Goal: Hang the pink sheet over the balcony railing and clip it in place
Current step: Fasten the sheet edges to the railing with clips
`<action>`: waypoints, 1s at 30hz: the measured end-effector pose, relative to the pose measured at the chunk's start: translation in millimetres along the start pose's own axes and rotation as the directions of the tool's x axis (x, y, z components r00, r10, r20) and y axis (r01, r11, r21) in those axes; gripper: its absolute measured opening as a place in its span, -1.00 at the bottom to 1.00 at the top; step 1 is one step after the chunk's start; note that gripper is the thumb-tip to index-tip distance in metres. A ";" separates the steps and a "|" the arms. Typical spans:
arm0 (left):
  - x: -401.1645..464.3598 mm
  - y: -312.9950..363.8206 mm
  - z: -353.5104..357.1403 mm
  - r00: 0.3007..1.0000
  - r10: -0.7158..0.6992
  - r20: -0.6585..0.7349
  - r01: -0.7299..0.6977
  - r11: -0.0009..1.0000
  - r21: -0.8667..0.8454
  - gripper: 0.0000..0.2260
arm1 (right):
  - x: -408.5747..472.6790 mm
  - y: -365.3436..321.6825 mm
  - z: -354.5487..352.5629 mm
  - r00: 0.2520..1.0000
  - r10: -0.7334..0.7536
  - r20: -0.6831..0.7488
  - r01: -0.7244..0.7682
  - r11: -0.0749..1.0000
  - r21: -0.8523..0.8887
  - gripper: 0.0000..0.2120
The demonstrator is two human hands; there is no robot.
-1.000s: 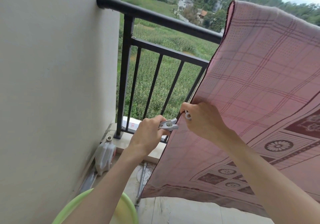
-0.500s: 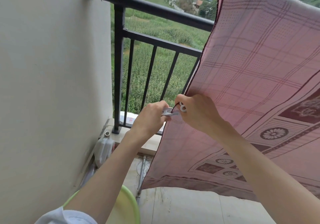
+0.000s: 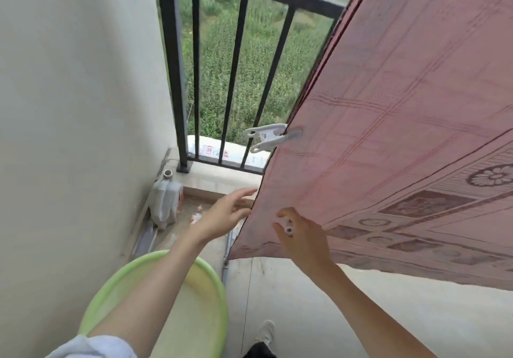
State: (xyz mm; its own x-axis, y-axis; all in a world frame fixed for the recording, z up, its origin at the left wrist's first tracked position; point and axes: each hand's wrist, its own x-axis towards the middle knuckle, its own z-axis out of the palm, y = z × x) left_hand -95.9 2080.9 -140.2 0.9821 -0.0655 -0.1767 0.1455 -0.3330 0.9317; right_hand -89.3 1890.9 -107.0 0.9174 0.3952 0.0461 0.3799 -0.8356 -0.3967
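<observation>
The pink patterned sheet (image 3: 402, 108) hangs from the upper right, and its left edge runs down in front of the black balcony railing (image 3: 175, 80). A white plastic clip (image 3: 269, 137) grips that edge at mid-height, with no hand on it. My left hand (image 3: 230, 213) is below the clip with its fingers spread, just beside the sheet's lower edge. My right hand (image 3: 302, 233) lies against the sheet near its bottom corner and pinches a small white clip (image 3: 288, 229) in its fingers. The top rail is out of view.
A plain wall closes off the left side. A green basin (image 3: 205, 288) stands on the floor under my left arm. A grey plastic jug (image 3: 165, 202) sits in the corner by the railing's base ledge (image 3: 222, 178). My shoe (image 3: 266, 332) shows at the bottom.
Both hands have let go of the clip, which now stays on the sheet's edge, and have dropped lower. The view has tilted downward.
</observation>
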 end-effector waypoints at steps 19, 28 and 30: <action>56.2 -56.9 22.4 0.982 -0.032 -0.184 -0.028 0.949 -0.314 -0.89 | 37.4 19.3 146.4 0.896 0.442 -0.042 -0.442 0.897 0.017 -0.67; 52.2 -66.8 15.4 0.961 0.064 -0.269 -0.091 0.992 -0.091 -0.90 | 16.1 38.5 134.2 0.922 0.379 0.082 -0.379 0.839 0.390 -0.70; 49.6 -69.8 14.0 0.950 0.079 -0.302 -0.108 0.991 -0.079 -0.91 | 11.9 45.5 129.3 0.928 0.358 0.103 -0.368 0.835 0.409 -0.71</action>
State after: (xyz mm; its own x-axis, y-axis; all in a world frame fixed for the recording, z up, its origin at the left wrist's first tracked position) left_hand -59.0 2087.7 -218.4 0.9807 0.1957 0.0017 0.0480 -0.2486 0.9674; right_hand -76.4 1906.9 -243.0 0.9751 0.1069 -0.1941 -0.0686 -0.6872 -0.7233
